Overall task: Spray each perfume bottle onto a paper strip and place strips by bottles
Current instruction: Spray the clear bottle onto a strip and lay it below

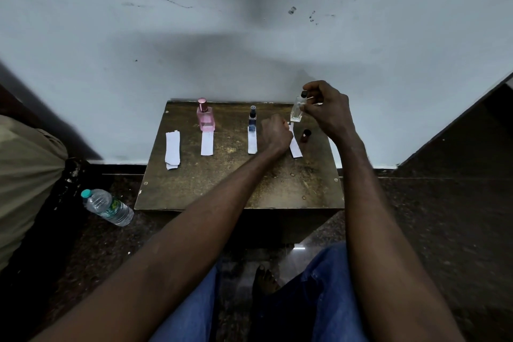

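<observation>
My right hand (327, 111) holds a clear glass perfume bottle (297, 111) above the table's back right, a finger on its dark nozzle. My left hand (276, 133) is closed on a white paper strip (295, 147) just below the bottle, the strip's near end lying on the table. A dark cap (305, 136) stands beside that strip. A pink bottle (206, 116) stands at the back with a strip (207, 143) in front of it. A small blue bottle (252, 119) also has a strip (252, 143) before it.
A stack of spare strips (172, 148) lies at the table's left. The small brown table (222, 189) stands against a pale wall. A plastic water bottle (108, 207) lies on the dark floor to the left, next to a person's clothed leg (25, 175).
</observation>
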